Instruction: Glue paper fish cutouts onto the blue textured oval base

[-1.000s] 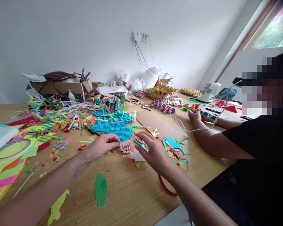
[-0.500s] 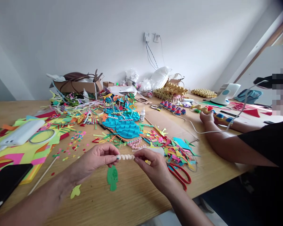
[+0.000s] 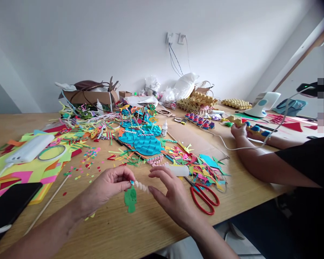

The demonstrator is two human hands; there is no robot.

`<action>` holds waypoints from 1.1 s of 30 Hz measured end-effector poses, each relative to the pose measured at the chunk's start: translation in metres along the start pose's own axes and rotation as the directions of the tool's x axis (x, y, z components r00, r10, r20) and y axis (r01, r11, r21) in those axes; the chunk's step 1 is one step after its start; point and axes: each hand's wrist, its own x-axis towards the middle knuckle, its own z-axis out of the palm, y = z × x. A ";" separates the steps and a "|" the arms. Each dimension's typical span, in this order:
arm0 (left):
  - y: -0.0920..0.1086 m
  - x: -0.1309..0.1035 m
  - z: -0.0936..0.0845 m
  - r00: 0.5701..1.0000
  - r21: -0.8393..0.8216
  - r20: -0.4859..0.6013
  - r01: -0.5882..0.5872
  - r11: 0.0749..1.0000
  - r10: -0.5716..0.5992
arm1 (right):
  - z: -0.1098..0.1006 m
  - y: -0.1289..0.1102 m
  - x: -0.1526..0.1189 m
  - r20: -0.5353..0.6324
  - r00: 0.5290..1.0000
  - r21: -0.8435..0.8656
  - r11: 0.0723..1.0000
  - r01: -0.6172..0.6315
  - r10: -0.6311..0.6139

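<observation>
Between my hands is a short white twisted strip (image 3: 141,186) with a small blue bit at its left end. My left hand (image 3: 118,181) pinches that left end between thumb and fingertips. My right hand (image 3: 169,192) has its thumb and forefinger spread apart, with the thumb tip beside the strip's right end. Just below my left fingers, a green paper fish shape (image 3: 130,200) lies on the table. Red-handled scissors (image 3: 203,198) rest to the right of my right hand.
Blue wavy discs (image 3: 147,145), a glue bottle (image 3: 164,128) and paper scraps (image 3: 205,172) lie beyond my hands. A power bank (image 3: 29,148) and black phone (image 3: 13,205) are at left. At right, another person's hand (image 3: 239,131) holds a painted carton strip.
My right thumb and forefinger have parted from their pinch on the strip's right end. The strip now slopes down to the right. The view has shifted slightly.
</observation>
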 end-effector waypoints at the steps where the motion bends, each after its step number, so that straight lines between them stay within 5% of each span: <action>1: -0.001 0.000 0.001 1.000 0.001 0.002 0.006 1.000 -0.006 | 0.000 -0.003 0.000 -0.001 0.999 -0.021 0.999 0.038 -0.038; 11: 0.001 -0.004 0.014 0.994 -0.038 0.043 0.100 0.994 -0.098 | 0.020 -0.015 -0.002 0.059 0.993 -0.317 0.941 0.117 -0.104; 17: 0.001 -0.003 0.015 0.996 -0.038 0.037 0.083 0.996 -0.081 | 0.021 -0.007 0.005 0.093 0.992 0.002 0.997 -0.080 0.079; 24: -0.003 -0.001 0.013 0.997 -0.046 0.023 0.071 0.996 -0.070 | 0.027 0.002 0.008 0.214 0.913 0.377 0.833 -0.404 0.346; 33: -0.010 0.000 0.016 0.997 -0.049 0.036 0.070 0.996 -0.068 | 0.032 0.002 0.007 0.199 0.916 0.335 0.854 -0.397 0.348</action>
